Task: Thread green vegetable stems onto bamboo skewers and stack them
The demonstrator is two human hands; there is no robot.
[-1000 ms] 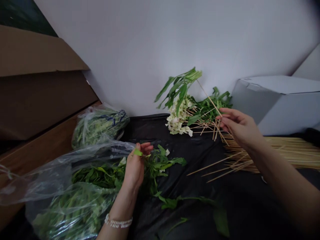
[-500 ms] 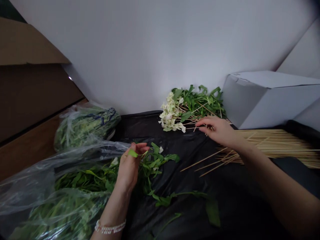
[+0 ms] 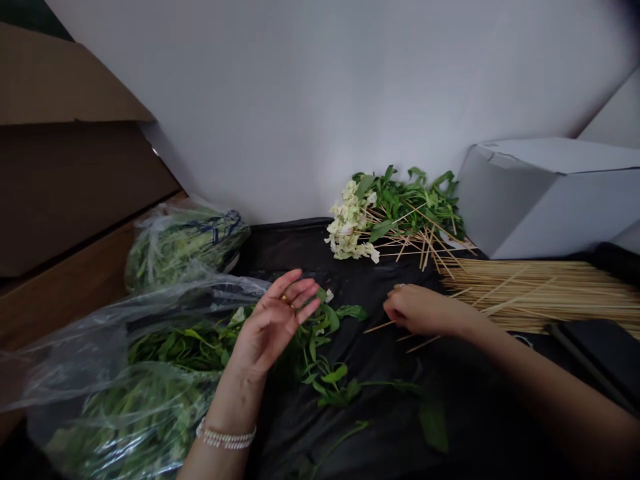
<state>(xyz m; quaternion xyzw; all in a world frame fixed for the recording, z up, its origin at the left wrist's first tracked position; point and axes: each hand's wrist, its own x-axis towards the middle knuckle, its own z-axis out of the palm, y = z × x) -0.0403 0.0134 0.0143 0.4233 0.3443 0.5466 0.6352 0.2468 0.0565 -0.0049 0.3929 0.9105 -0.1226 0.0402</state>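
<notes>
My left hand (image 3: 280, 317) is raised with the palm turned up and its fingers spread, and nothing lies in it. Behind and below it are loose leafy green stems (image 3: 335, 377). My right hand (image 3: 417, 310) has its fingers curled down around a wooden skewer (image 3: 377, 328), whose pointed end sticks out to the left. More skewers (image 3: 560, 293) lie in a thick bundle beside and beyond that hand. Farther back rests a pile of white flowers (image 3: 347, 223) with green leaves (image 3: 400, 193) and skewers among the stems.
Clear plastic bags of greens (image 3: 145, 413) lie at the left, with another bag (image 3: 185, 243) behind. A cardboard box (image 3: 75, 180) stands far left. A white box (image 3: 540, 193) stands at the right against the white wall, with a dark flat object (image 3: 600, 353) nearer me. Black sheeting (image 3: 300, 247) covers the surface.
My right hand has left the flower pile, moving down toward the loose skewers, and closed there. My left hand has opened and turned its palm up, letting go of a green piece.
</notes>
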